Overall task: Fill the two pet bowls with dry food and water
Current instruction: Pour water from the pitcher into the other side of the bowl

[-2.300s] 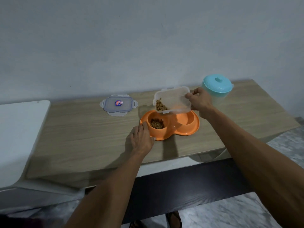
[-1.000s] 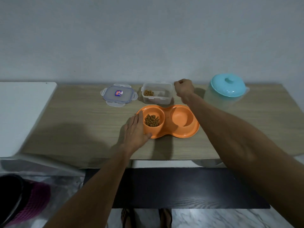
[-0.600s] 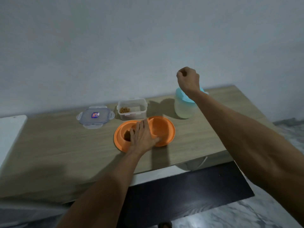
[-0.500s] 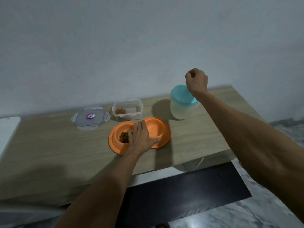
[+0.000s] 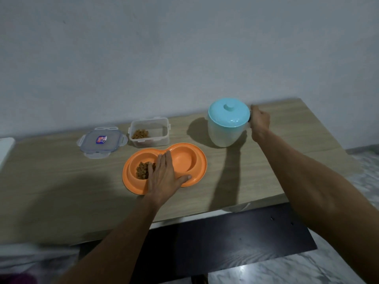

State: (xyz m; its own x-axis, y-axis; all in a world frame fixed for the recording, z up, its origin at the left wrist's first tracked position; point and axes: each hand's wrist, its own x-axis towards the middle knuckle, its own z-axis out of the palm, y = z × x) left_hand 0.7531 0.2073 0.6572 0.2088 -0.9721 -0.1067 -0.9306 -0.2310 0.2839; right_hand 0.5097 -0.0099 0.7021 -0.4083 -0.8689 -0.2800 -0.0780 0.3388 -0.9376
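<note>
The orange plastic double pet bowl [image 5: 196, 160] sits mid-table on the light wooden tabletop [image 5: 51, 181]; its left well holds brown kibble [image 5: 141, 170], its right well looks dry. The left hand [image 5: 164, 177] lies flat and spread across it. The right hand [image 5: 259, 121] is curled around the handle side of the translucent pitcher with turquoise lid [image 5: 227, 124].

An orange double pet bowl [image 5: 196, 160] is sitting flat on the wooden table: brown kibble [image 5: 142, 170] is lying in its left cup, its right cup is looking empty. A translucent pitcher [image 5: 224, 133] with a turquoise lid is standing upright behind its right end.
</note>
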